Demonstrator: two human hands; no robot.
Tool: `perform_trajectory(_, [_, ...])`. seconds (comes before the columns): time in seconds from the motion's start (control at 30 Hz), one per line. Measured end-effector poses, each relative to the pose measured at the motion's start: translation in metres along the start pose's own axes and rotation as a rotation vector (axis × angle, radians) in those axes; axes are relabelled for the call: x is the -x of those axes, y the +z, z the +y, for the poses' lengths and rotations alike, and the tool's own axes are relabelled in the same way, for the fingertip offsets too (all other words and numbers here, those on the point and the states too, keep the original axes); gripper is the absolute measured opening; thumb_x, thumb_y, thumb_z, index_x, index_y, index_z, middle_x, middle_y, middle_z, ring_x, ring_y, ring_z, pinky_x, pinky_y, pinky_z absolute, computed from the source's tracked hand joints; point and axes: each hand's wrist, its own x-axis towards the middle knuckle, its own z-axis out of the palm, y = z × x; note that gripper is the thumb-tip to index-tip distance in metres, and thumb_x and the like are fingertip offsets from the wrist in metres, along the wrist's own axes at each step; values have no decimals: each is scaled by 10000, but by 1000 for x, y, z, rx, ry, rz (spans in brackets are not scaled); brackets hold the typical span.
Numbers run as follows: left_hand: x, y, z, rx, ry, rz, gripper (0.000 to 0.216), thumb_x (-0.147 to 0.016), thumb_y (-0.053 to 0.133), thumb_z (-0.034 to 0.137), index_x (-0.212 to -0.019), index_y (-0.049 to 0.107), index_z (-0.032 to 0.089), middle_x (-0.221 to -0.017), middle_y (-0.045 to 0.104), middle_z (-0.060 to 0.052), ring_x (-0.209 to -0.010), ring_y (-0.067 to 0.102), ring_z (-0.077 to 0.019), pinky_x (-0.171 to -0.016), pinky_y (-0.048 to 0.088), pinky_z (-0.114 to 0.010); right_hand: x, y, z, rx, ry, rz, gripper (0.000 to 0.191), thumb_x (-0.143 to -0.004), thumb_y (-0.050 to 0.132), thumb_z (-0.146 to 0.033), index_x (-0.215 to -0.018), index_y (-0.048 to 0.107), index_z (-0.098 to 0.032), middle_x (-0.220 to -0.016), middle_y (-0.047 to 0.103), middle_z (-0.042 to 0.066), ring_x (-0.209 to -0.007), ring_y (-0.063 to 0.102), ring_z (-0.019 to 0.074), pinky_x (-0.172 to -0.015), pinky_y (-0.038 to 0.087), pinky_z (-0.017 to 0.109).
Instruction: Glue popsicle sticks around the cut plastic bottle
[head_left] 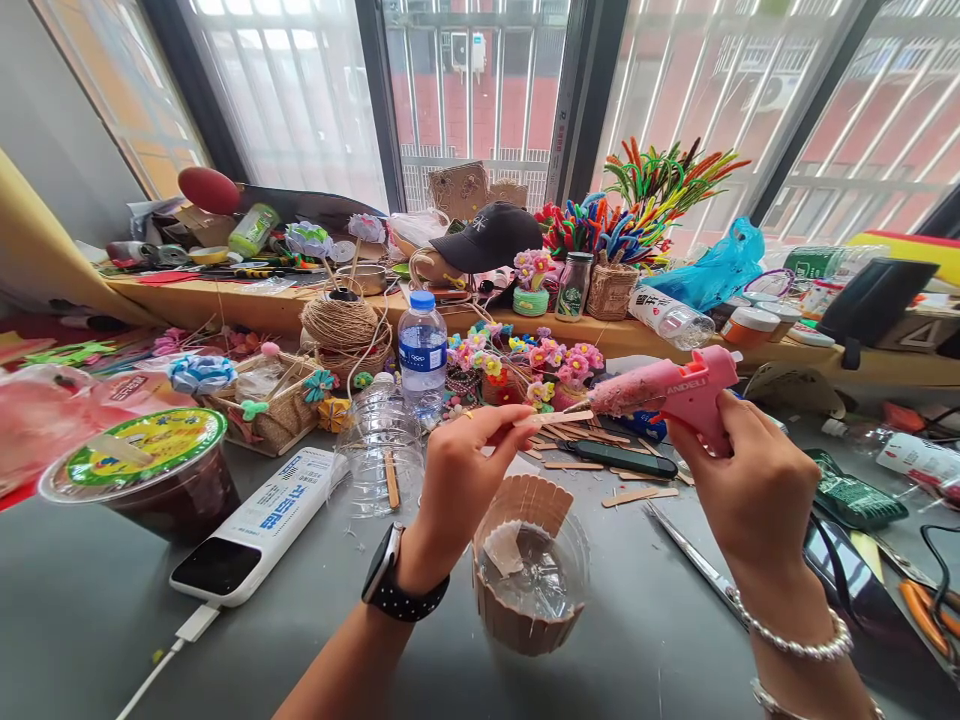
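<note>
My left hand pinches one end of a short wooden craft stick, held level above the table. In my right hand is a pink hot glue gun, its nozzle pointing left and meeting the stick or hovering just over it; which of the two I cannot tell. Below and between the hands stands a cut clear plastic bottle base, ringed on the outside with upright craft sticks. The sticks at the back reach higher, and part of the right rim shows bare plastic.
Loose craft sticks and a green utility knife lie behind the bottle base. Scissors rest at right. A white power bank, lidded cup and water bottle stand left and behind.
</note>
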Motion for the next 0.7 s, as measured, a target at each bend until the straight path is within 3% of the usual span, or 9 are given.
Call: perform_trajectory(0.7, [0,0,0,12,-9,8,127,-746,595,230,-839,652,166,-762,700,-22,-594,651,-125,-612,522,-211,0,-2,6,-8,-3,-1,277,-754,542,-331,-928,565,-117,-738,633,79,-659,582,202,-544,414,276])
